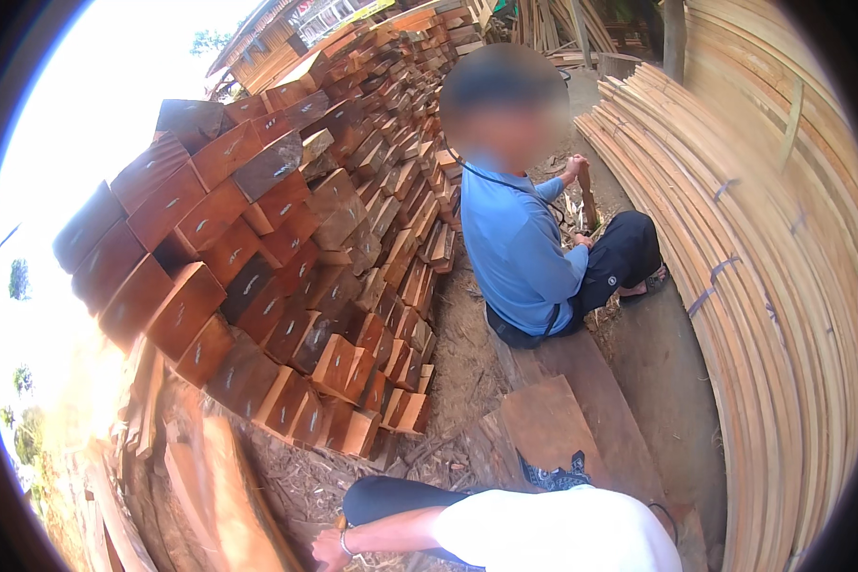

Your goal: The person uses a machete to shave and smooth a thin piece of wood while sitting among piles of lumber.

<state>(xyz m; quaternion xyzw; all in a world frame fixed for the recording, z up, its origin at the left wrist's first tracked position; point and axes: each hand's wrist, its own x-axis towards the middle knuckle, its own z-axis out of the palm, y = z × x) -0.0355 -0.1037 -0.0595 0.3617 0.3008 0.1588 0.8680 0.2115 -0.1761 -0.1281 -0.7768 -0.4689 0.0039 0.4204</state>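
Note:
My left hand (330, 551) shows at the lower edge, with a metal bracelet (346, 544) on its wrist. A white sleeve (543, 529) covers the upper arm, which reaches leftward over my dark trouser leg (396, 498). The frame's edge cuts off the fingers, so I cannot tell whether they hold anything. Long wood pieces (224, 477) lie nearest to this hand, on its left. Nowhere in the picture does my right hand appear.
A co-worker in a blue shirt (520, 248) sits ahead, one hand on an upright brown wood piece (589, 198). Stacked timber (257, 257) rises left. Bundled long strips (725, 267) line the right. A board (548, 424) and patterned blue cloth (555, 474) lie between us.

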